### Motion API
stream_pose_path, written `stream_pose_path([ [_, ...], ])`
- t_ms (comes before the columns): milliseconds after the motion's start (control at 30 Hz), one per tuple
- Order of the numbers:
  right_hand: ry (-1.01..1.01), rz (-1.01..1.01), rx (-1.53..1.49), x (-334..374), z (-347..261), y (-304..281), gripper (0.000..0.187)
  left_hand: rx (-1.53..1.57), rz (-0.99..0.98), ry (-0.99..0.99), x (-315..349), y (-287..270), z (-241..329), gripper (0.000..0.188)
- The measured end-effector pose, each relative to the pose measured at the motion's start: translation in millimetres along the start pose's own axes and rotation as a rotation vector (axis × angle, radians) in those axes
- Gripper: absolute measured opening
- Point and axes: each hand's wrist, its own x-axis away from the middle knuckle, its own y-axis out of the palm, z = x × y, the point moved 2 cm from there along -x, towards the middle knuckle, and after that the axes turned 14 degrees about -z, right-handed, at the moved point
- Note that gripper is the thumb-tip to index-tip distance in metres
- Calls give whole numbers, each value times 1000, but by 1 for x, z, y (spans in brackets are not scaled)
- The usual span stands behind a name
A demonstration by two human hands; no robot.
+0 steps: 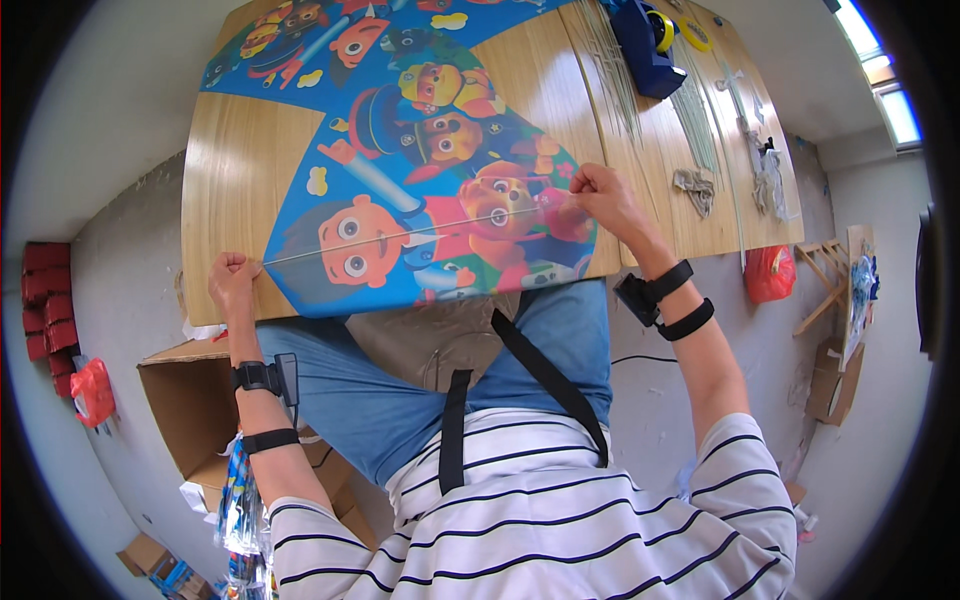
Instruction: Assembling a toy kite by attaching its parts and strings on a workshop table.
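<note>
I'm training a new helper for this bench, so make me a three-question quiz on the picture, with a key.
1. True or false: the thin stick runs between the left hand and the right hand.
2. What colour is the body of the tape dispenser? A) red, B) blue, C) white.
3. Which hand is nearer the tape dispenser?

Key: 1. True. 2. B. 3. The right hand.
</note>
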Motion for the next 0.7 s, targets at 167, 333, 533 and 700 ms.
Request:
stream_pose_path([
  [167, -27, 52, 62, -3, -3, 5, 7, 7, 3, -15, 0, -2, -5, 22],
  [333, -26, 67, -10, -6, 8, 11, 8, -31, 18, 31, -7, 0, -16, 22],
  [533, -43, 75, 10, -1, 7, 16, 10, 13, 7, 27, 4, -1, 0, 22],
  [700, 5, 80, -31, 1, 4, 20, 10, -28, 26, 18, 6, -2, 3, 22],
])
